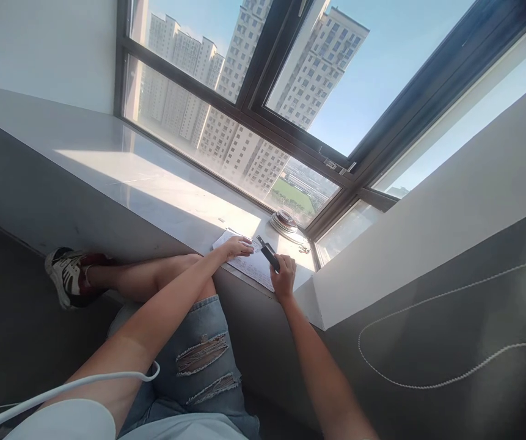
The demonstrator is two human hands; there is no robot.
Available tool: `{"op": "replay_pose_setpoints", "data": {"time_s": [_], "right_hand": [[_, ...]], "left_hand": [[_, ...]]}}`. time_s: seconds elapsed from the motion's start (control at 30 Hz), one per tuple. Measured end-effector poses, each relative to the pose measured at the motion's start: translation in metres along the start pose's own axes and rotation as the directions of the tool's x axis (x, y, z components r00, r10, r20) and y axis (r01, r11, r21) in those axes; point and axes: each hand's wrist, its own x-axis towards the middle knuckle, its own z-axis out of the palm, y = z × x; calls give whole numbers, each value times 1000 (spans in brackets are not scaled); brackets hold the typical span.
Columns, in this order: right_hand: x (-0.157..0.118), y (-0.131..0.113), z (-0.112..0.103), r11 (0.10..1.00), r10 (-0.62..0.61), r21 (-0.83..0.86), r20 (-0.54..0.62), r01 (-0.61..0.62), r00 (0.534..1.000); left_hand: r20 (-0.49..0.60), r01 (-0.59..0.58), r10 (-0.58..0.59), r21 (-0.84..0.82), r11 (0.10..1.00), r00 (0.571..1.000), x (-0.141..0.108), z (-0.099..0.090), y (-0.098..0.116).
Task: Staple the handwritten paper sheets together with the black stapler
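My right hand (284, 273) is wrapped round a small black hand-held tool (270, 256). A narrow, dark strip juts from its upper end towards the window; its exact kind is too small to tell. My left hand (239, 247) is just left of the tool, its fingers drawn together. Whatever they may be pinching is too small to make out. Beneath both hands, white paper sheets (250, 267) with writing lie on the window sill, close to its front edge.
A coiled pale cable or round stack (283, 225) rests in the sill's corner, with small metal keys or clips (304, 249) beside it. Dark window frames (244, 116) rise behind the sill (153, 189). A white cord (409, 386) loops at right; my bent leg (153, 278) is below.
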Motion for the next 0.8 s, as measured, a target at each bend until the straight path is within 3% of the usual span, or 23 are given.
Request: {"op": "replay_pose_setpoints", "data": {"time_s": [0.5,0.8], "right_hand": [[3,1,3,985,145,73,173,-159,974],[2,-2,3,974,168,97,302,-206,939]], "left_hand": [[89,-158,153,49,986,984,-2,4,-4],[194,-196,173,106,975,966,-8,5,1]]}}
